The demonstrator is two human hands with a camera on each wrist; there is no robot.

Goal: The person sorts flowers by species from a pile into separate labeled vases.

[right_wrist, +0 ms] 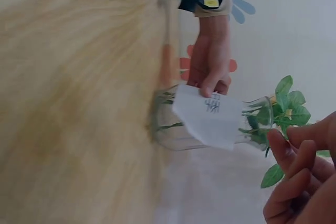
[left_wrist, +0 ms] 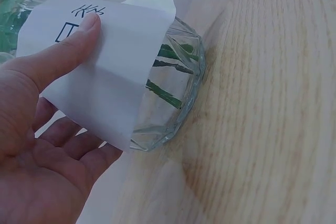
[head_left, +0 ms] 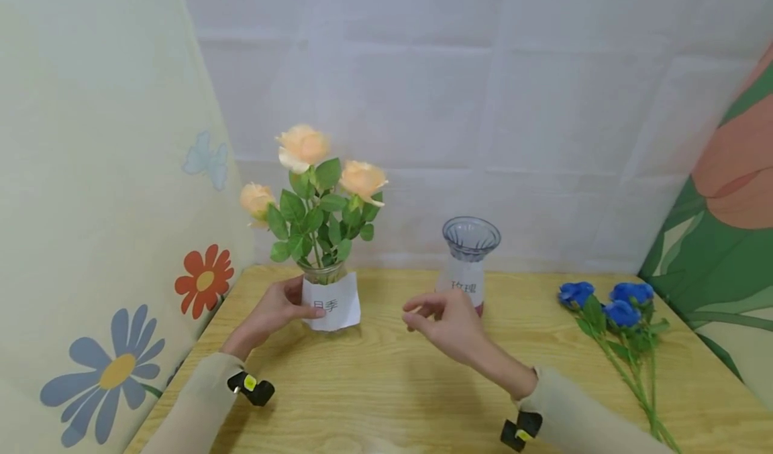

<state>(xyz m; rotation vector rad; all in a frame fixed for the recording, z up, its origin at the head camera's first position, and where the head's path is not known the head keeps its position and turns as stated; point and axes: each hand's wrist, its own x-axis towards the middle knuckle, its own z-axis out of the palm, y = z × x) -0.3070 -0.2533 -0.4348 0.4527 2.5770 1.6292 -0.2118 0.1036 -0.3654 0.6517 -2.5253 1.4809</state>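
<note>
My left hand (head_left: 274,313) grips a clear glass vase (head_left: 324,274), thumb pressing on its white paper label (left_wrist: 118,72) and fingers behind. Three peach roses (head_left: 304,147) with green leaves stand in this vase, their cut stems (left_wrist: 164,94) visible through the glass near its base. To the right, my right hand (head_left: 449,323) hovers with loosely bent fingers and nothing held. Behind it stands a bluish glass vase (head_left: 472,239) with another white label, partly covered by the hand. In the right wrist view, the right fingers (right_wrist: 286,195) appear in front of the rose leaves (right_wrist: 294,103).
Several blue roses (head_left: 622,313) with long green stems lie at the right of the wooden table (head_left: 374,400). A white cloth (head_left: 423,105) hangs behind, and flower-printed panels (head_left: 115,192) flank both sides.
</note>
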